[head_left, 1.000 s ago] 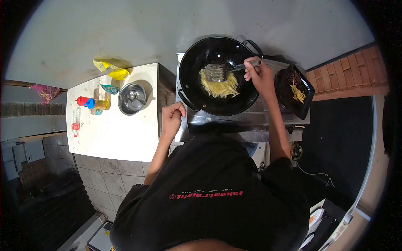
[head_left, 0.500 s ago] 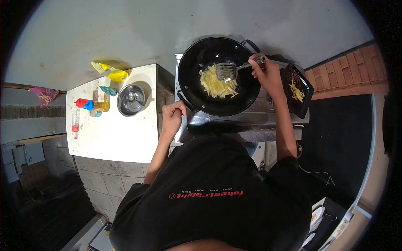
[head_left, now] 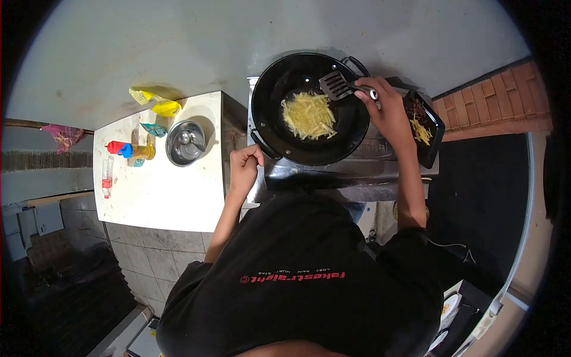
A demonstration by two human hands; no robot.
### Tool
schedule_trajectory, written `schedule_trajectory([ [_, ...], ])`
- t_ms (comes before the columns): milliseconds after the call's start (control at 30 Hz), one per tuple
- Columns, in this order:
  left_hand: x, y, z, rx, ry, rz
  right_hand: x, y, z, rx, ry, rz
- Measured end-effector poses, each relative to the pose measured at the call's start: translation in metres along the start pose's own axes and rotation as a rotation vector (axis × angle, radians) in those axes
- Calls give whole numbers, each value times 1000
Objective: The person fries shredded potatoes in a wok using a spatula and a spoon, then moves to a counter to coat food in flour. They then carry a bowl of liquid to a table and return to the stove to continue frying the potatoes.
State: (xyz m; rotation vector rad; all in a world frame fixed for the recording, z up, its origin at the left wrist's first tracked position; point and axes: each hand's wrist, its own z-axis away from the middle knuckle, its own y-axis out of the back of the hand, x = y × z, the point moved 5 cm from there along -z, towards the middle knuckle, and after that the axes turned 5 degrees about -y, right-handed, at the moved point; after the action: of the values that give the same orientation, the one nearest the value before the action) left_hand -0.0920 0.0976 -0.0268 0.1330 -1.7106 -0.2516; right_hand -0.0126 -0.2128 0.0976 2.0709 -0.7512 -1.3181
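A black wok (head_left: 279, 80) sits on the steel stove (head_left: 351, 172), with pale yellow strips (head_left: 309, 116) of food bunched in bubbling oil at its middle. My right hand (head_left: 382, 106) is closed round the handle of a slotted spatula (head_left: 336, 85); the spatula's head is over the wok's upper right part, apart from the strips. Beside the wok's lower left handle, my left hand (head_left: 245, 169) is closed with its fingers curled. Whether it grips anything is hidden. Right of my right hand lies a black tray (head_left: 436, 140) with yellow strips and dark pieces on it.
On the white table (head_left: 160, 202) at the left stand a steel bowl (head_left: 178, 156), a blue-capped yellow bottle (head_left: 140, 151), a red bottle (head_left: 114, 146) and a clear bottle (head_left: 107, 172). A yellow packet (head_left: 166, 107) lies at its back edge. Behind the stove is a wall (head_left: 285, 27).
The spatula has moved up and right, off the strips, and its head has turned. My right hand has shifted right with it. My left hand has barely moved.
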Motion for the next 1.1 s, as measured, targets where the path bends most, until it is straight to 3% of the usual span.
schedule_trajectory([
  [233,-2,0,1,25,-31,-1,5,10,-2,82,-100,-96],
  [433,-6,2,4,12,14,-13,16,8,0,43,-320,-113],
  [500,-5,2,5,17,0,-9,7,7,0,54,-30,-110],
  [800,1,0,4,22,3,11,-1,-3,11,-36,112,-99],
  [1100,6,0,1,1,8,-14,-3,-15,28,-49,101,-43],
])
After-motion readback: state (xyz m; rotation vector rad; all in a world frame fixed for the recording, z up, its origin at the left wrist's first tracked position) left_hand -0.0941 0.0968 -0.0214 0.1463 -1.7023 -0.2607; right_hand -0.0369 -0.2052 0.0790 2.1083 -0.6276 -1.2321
